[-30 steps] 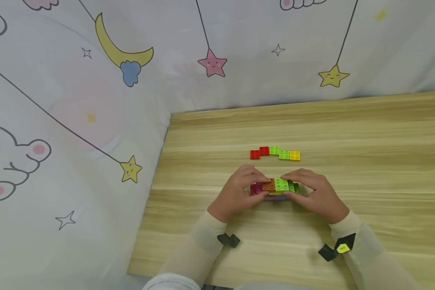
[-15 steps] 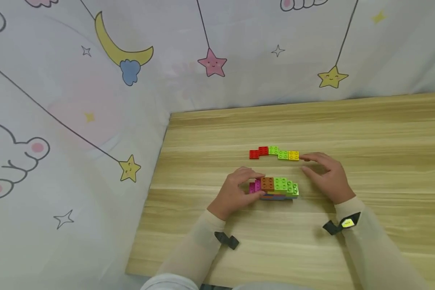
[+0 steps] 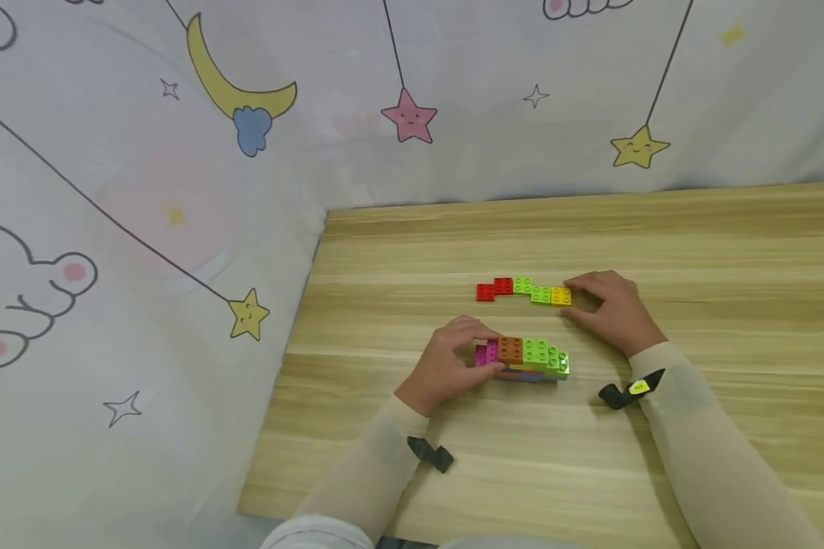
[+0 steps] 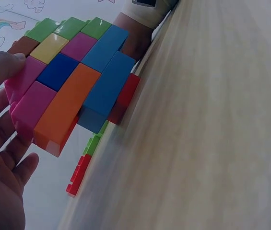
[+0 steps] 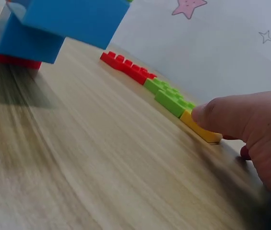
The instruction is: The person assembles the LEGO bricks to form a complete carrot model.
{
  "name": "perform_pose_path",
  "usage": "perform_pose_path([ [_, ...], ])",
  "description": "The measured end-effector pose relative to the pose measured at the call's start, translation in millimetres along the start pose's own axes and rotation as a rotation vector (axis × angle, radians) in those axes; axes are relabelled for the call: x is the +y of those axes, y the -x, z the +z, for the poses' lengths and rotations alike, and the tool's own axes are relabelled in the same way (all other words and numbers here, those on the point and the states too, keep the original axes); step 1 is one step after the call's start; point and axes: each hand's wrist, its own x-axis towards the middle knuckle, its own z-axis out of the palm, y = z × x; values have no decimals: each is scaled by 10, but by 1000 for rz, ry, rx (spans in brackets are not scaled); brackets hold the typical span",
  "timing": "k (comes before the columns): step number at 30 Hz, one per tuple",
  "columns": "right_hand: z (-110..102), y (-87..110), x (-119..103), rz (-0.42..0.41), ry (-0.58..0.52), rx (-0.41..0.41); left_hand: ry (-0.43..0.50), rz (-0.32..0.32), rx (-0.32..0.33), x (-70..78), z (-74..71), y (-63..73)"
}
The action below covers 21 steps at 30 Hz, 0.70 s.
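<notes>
My left hand [image 3: 446, 360] grips the left end of a stack of building bricks [image 3: 535, 352], with thumb and fingers on opposite faces. The left wrist view shows the stack's side, with an orange brick [image 4: 67, 106], blue bricks [image 4: 107, 91] and pink bricks [image 4: 33, 106]; one red brick [image 4: 124, 99] is at its base. Behind the stack lies a stepped row of flat bricks: red [image 3: 503, 286], lime green [image 3: 523, 284] and yellow [image 3: 560, 296] at the right end. My right hand [image 3: 613, 309] pinches that yellow brick between thumb and forefinger.
A wood-grain table [image 3: 398, 252] carries everything. Behind and to the left hangs a white cloth [image 3: 329, 114] printed with stars and a moon. Wood surface shows between the stack and the flat row.
My right hand has left the stack's right end, moved up and right, then come in on the yellow brick. My left hand stays on the stack.
</notes>
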Motion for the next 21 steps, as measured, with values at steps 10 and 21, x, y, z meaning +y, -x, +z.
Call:
perform_pose_path([
  [10,60,-66,-16,-20,75,2,-10,-16,1,9,-23,9],
  [21,-10,4,-53,50,-68,7,-18,14,-5,-20,-3,0],
])
